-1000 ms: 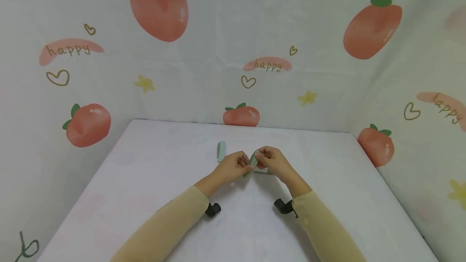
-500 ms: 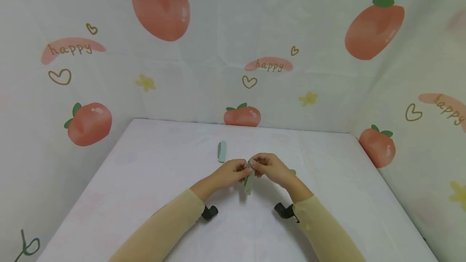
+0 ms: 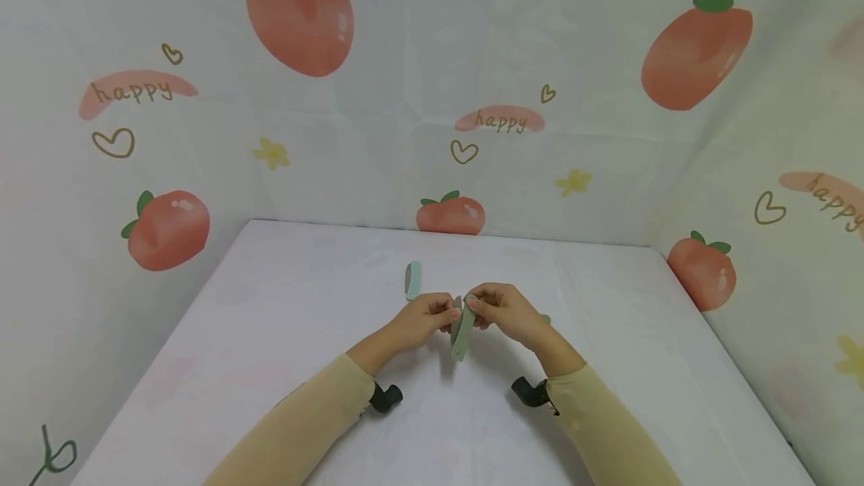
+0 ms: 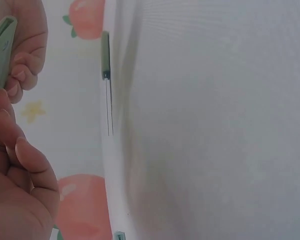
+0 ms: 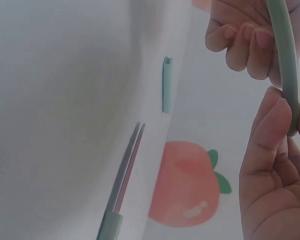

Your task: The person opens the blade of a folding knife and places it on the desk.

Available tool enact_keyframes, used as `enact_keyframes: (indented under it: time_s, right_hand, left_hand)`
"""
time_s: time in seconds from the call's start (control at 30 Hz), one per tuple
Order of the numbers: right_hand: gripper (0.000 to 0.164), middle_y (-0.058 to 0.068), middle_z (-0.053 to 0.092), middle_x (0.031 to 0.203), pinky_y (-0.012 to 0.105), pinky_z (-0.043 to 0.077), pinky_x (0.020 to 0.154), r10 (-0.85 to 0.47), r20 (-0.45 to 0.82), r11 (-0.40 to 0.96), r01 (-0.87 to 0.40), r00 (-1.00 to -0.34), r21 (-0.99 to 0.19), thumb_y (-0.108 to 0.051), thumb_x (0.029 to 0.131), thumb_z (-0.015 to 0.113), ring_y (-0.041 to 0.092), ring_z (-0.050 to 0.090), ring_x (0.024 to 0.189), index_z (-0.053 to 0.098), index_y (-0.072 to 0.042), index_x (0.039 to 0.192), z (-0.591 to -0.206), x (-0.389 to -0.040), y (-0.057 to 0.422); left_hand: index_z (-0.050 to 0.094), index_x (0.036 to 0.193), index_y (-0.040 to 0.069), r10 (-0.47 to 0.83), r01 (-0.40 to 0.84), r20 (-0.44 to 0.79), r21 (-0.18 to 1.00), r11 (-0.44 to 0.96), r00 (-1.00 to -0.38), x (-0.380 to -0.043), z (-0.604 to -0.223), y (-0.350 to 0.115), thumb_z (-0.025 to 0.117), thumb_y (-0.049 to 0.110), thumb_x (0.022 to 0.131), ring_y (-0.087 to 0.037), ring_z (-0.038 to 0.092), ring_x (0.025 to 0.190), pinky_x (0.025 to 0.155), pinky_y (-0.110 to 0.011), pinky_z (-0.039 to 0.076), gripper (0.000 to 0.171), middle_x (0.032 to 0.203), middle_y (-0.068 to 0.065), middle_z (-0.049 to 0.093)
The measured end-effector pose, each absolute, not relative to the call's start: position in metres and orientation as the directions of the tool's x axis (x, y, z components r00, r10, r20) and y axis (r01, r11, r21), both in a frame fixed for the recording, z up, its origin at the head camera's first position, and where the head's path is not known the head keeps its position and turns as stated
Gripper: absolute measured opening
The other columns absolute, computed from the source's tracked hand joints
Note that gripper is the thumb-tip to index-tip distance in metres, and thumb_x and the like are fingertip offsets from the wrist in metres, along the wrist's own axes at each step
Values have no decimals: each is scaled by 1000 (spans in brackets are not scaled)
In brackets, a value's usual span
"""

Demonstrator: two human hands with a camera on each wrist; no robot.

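In the head view, a pale green folding knife is held upright over the table, its hinge end down and its blade partly swung out of the handle. The left hand pinches the blade side. Thumb and fingers of the right hand pinch the handle near its top. The right wrist view shows the green handle edge passing between the fingertips. The blade's tip is partly hidden by fingers. Behind the left hand lies a folded mint knife.
A second green-handled knife lies unfolded on the table, its blade showing in the right wrist view; the right hand mostly hides it in the head view. White cloth covers the table, with a fruit-printed backdrop around it.
Both hands have lowered slightly, and the held knife has turned so its hinge end hangs down. The left hand has since shifted left, widening the gap between blade and handle.
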State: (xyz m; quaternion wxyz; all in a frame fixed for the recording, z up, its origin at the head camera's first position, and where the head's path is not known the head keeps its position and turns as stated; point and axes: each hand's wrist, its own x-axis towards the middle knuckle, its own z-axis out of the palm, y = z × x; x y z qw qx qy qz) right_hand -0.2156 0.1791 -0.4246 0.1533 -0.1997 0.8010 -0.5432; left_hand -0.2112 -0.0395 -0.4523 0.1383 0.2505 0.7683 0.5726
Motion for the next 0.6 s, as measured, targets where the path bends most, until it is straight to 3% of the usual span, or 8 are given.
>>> enact_keyframes:
  time_s: [0.13, 0.27, 0.5, 0.6]
  right_hand:
    - [28, 6, 69, 87, 32, 55, 73, -470, -35, 330, -139, -882, -934, -20, 103, 59, 20, 65, 78, 64, 5, 114, -424, -216, 179]
    - [29, 6, 69, 88, 32, 55, 74, -470, -29, 321, -140, -882, -937, -20, 103, 59, 20, 65, 79, 64, 7, 114, -423, -215, 179]
    - [25, 8, 69, 89, 30, 55, 73, -474, -46, 290, -107, -879, -951, -13, 102, 59, 18, 65, 79, 62, 11, 111, -423, -216, 183]
    - [25, 10, 69, 90, 30, 55, 72, -482, -48, 273, -98, -875, -957, -10, 102, 59, 17, 65, 79, 61, 13, 110, -424, -217, 186]
  left_hand:
    - [57, 84, 3, 522, 233, 88, 947, 219, -848, -211, -453, -41, 55, 15, 104, -14, 53, 77, 76, -42, 47, 23, 77, 0, 57]
    - [57, 84, 1, 512, 254, 102, 938, 235, -853, -209, -450, -43, 54, 13, 104, -14, 52, 76, 72, -32, 44, 23, 77, -1, 57]
    - [54, 81, -2, 480, 278, 148, 937, 212, -865, -192, -421, -52, 54, 7, 103, -19, 53, 75, 69, -27, 41, 23, 75, -8, 56]
    - [53, 80, -3, 458, 283, 166, 938, 200, -874, -197, -431, -54, 54, 7, 103, -24, 57, 77, 69, -27, 42, 24, 76, -13, 57]
